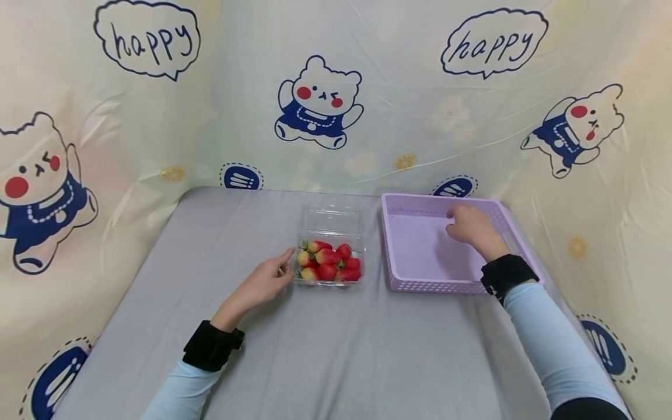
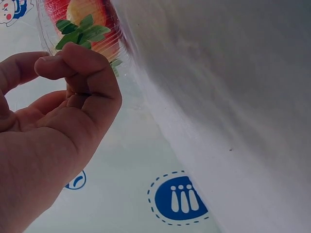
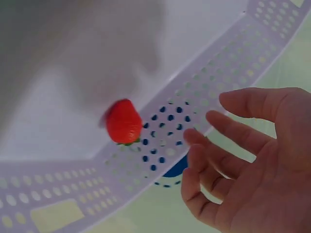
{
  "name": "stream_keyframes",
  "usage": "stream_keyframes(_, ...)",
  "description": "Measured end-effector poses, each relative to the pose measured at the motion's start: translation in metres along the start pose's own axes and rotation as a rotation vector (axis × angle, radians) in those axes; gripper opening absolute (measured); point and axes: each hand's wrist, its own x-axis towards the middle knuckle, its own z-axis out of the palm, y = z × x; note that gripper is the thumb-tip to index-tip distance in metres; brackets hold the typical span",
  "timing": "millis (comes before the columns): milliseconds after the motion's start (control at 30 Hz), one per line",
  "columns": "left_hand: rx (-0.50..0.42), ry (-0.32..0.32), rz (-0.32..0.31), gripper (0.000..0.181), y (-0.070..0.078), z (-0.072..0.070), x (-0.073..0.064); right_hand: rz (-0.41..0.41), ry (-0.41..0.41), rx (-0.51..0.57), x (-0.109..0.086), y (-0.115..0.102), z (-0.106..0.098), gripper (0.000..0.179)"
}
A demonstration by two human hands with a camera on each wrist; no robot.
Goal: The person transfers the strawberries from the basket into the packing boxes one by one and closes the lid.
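A clear plastic box with its lid raised holds several red and yellowish strawberries. My left hand is beside the box's left side, index finger extended and the other fingers loosely bent, holding nothing; whether it touches the box I cannot tell. Green leaves of one strawberry show just past those fingers in the left wrist view. Over the far right part of a lilac basket, my right hand has its fingers spread loosely. Apart from them, a single red strawberry is inside the basket; the head view hides it.
A grey cloth covers the table. Behind it and along both sides hangs a printed curtain with bears and "happy" bubbles. The basket has perforated walls and stands right of the box, with a narrow gap between them.
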Motion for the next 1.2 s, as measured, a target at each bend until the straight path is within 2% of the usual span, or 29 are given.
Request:
stream_keyframes(267,-0.008,-0.003,-0.001,0.063,-0.001,0.000,-0.001,0.022,-0.112,0.021,0.003,0.015,-0.005,0.044)
stream_keyframes(433,-0.005,-0.003,-0.010,0.063,0.000,-0.001,0.000,0.029,-0.146,-0.011,0.005,0.019,-0.010,0.028)
stream_keyframes(500,-0.004,-0.004,-0.012,0.063,-0.001,0.000,0.000,0.037,-0.159,-0.011,0.006,0.021,-0.011,0.027)
stream_keyframes(633,-0.007,-0.009,-0.009,0.063,-0.002,0.000,0.001,0.065,-0.178,0.009,0.010,0.028,-0.007,0.029)
stream_keyframes(833,-0.005,-0.007,-0.008,0.062,-0.004,0.000,0.001,0.073,-0.243,0.035,0.013,0.037,-0.001,0.015)
stream_keyframes(967,-0.005,-0.014,-0.002,0.062,-0.004,0.000,0.001,0.095,-0.275,0.072,0.015,0.043,0.004,0.016)
stream_keyframes(1067,-0.006,-0.012,-0.006,0.062,-0.004,0.001,0.001,0.108,-0.266,0.085,0.024,0.055,0.011,0.025)
stream_keyframes(1200,-0.010,-0.004,-0.008,0.062,-0.004,0.001,0.000,0.113,-0.226,0.062,0.046,0.086,0.029,0.042)
